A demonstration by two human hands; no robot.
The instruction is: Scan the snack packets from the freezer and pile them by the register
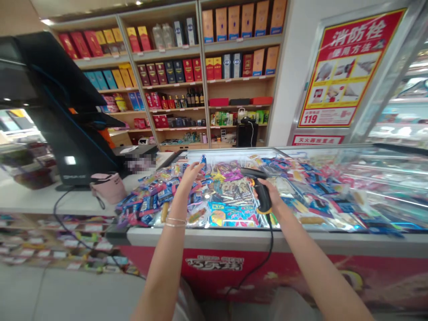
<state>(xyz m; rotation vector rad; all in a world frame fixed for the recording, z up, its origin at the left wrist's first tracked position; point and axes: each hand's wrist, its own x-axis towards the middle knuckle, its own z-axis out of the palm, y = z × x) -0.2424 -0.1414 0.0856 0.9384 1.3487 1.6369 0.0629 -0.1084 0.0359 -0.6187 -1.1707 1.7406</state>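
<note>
My right hand (272, 192) is wrapped around the grip of a black and yellow barcode scanner (263, 196), its head pointing left over the freezer and its cable hanging down the front. Farther left, my left hand (193, 173) reaches over the frozen goods, a bracelet on its wrist. Its fingers are closed on a small blue packet (203, 159), which stands upright at the fingertips. Below both hands, the chest freezer (150, 236) is full of wrapped ice creams (163, 194), many in blue packets. A bright blue multi-item pack (230, 214) lies near the front edge.
On the counter at left stand a black checkout terminal (63, 120) and a pink cup-like container (109, 188). Shelves with boxed goods (170, 71) line the back wall. A red fire-hydrant poster (351, 71) hangs at right. Glass (384, 178) covers the freezer's right part.
</note>
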